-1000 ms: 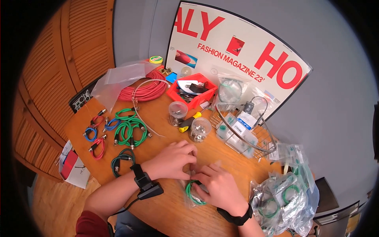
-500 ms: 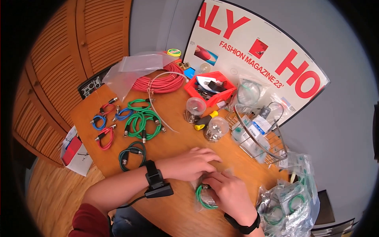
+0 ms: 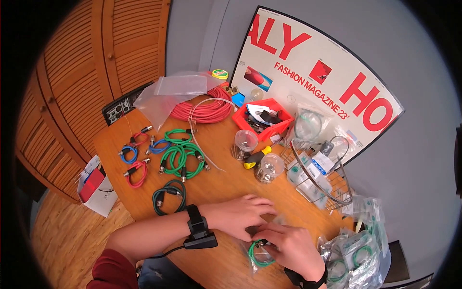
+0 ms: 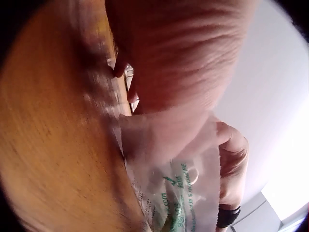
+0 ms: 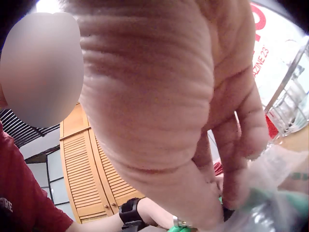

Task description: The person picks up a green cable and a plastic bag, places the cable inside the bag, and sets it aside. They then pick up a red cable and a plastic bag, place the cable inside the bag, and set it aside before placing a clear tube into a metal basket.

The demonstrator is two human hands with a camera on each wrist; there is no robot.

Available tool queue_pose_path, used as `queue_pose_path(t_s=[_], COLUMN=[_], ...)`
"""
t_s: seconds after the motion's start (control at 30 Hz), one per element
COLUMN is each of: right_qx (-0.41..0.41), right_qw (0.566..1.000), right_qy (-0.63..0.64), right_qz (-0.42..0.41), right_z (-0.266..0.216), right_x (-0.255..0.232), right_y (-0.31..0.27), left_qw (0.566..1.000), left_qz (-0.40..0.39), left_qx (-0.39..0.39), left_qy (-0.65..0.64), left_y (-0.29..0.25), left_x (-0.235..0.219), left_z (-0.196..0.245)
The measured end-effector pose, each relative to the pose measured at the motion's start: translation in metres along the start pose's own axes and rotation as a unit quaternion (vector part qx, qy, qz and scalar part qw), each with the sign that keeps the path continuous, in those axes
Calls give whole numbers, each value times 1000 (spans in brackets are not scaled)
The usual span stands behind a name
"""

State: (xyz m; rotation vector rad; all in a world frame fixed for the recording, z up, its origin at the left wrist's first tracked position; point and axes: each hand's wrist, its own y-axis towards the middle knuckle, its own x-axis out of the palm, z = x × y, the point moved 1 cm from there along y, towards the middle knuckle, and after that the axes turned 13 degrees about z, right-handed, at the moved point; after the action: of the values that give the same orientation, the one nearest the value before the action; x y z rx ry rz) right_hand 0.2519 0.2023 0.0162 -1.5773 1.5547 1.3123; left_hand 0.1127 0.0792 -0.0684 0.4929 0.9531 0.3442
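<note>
A coiled green cable [image 3: 254, 257] with metal-ended black connectors overlaps a small clear plastic bag [image 4: 198, 203] near the table's front edge. My right hand [image 3: 297, 244] pinches the cable by its connector end, thumb and fingers together, as the right wrist view shows from beneath. Reaching in from the left, my left hand [image 3: 240, 214] holds the bag at its upper part, fingers bent over it and the thumb low. In the left wrist view the bag, with green print, covers part of that hand. The fingertips of both hands almost meet and partly hide the connector.
Green cables [image 3: 183, 161], small red and blue ones and a dark green coil [image 3: 169, 197] lie left. Behind are two clear tubs [image 3: 269, 168], a screwdriver [image 3: 257, 158], a red bin [image 3: 263, 120] and a wire basket [image 3: 320, 178]. Bagged cables [image 3: 353, 257] pile up right.
The head view has shifted, so the scene sits farther right and lower. Both hands stay together at the bag; the right hand's fingers have moved onto the cable's connector end.
</note>
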Motion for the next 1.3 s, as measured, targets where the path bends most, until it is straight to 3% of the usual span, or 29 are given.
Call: queue_pose_path(t_s=[0.13,0.43,0.5,0.7,0.83,0.9,1.13,1.23,1.3], right_qx=[3,5,11,21,26,23,40,25,8], right_qw=[1000,1000,1000,1000,999,999,996,994,991], right_qy=[0,19,18,-14,-7,-28,-86,-102,-116], right_qz=[-5,-10,-5,10,32,28,-7,13,68], right_z=[-2,0,1,-2,-7,-8,-1,-3,-7], right_x=[-4,-1,0,-7,-10,-9,5,11,11], right_y=[1,0,0,-3,-3,-3,-9,-11,-11], left_qw=[999,996,991,984,985,973,963,954,951], left_qz=[-36,47,68,90,99,153,170,187,196], left_qx=[-27,-67,-74,-19,-22,-10,-1,1,-10], left_qy=[4,30,83,150,138,172,207,235,239], left_y=[2,2,3,8,9,10,8,11,14], left_x=[5,5,3,-7,-6,-8,-6,-13,-19], left_z=[3,13,16,25,27,27,21,26,28])
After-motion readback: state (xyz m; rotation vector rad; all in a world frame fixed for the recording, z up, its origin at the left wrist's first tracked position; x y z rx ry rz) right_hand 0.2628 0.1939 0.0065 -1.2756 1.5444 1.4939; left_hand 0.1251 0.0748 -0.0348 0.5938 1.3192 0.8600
